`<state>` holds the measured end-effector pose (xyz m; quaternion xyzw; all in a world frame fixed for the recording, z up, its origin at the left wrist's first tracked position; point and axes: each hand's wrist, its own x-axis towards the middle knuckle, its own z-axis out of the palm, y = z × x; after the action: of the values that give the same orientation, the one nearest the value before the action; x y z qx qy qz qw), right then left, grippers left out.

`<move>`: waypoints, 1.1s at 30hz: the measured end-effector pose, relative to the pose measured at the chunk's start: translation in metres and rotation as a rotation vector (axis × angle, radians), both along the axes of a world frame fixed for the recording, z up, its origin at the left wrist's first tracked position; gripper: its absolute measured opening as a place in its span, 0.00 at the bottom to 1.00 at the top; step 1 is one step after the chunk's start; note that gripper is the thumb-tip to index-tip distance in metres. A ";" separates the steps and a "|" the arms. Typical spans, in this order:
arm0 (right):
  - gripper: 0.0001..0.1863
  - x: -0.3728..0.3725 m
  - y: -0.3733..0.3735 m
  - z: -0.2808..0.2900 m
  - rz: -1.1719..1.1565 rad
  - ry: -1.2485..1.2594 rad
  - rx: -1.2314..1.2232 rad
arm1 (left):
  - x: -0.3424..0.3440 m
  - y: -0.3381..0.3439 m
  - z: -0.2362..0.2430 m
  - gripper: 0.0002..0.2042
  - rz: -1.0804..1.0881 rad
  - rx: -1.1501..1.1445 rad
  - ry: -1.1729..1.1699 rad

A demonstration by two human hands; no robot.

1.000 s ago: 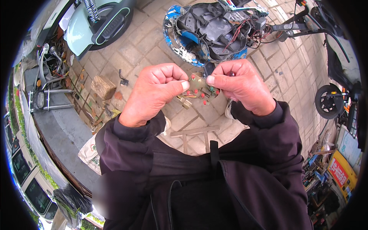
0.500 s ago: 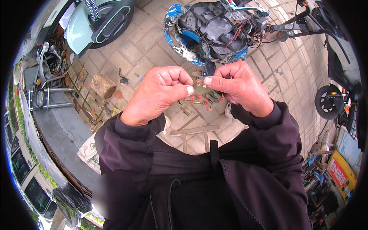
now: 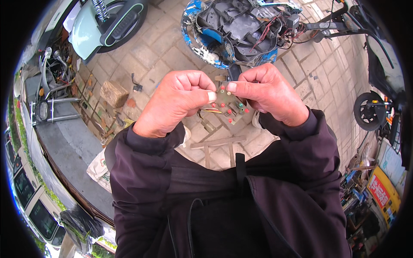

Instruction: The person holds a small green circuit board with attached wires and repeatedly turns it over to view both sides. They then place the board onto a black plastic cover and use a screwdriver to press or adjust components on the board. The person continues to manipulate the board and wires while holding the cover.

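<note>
A small translucent circuit board with several red and green lamps is held up in front of me. My left hand pinches its left edge between thumb and curled fingers. At its upper right, my right hand is closed with the thumb pressed against the forefinger. Parts of the board's edges are hidden behind my fingertips. Thin yellow and dark wires leave the board beside my left thumb, and a pale connector hangs below them.
Ahead on the paving lies a blue-and-white scooter shell with loose wiring. A mint-green vehicle part with a wheel stands far left, near a wooden block. A wooden stool is between my feet; a black wheel is at right.
Both hands have shifted slightly up with the board, keeping their pinched shape. The board's lamps and wires sit a little higher and further left.
</note>
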<state>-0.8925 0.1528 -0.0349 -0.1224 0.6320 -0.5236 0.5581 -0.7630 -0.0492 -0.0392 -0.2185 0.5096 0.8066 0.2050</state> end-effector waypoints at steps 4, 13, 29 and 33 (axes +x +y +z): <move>0.14 -0.004 0.002 0.000 0.041 0.007 -0.006 | 0.000 0.000 -0.001 0.04 0.042 -0.020 -0.020; 0.07 -0.007 0.005 0.004 0.037 -0.071 -0.031 | 0.001 -0.004 0.000 0.04 0.073 -0.063 -0.021; 0.04 -0.006 0.001 -0.001 -0.191 -0.111 -0.061 | -0.004 -0.001 -0.009 0.04 0.421 -0.028 0.004; 0.06 0.004 -0.002 -0.010 -0.197 -0.073 -0.088 | -0.003 0.001 -0.011 0.04 0.408 -0.005 0.000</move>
<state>-0.8886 0.1505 -0.0447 -0.0650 0.5964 -0.6074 0.5207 -0.7657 -0.0479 -0.0504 -0.3179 0.4567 0.8300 0.0367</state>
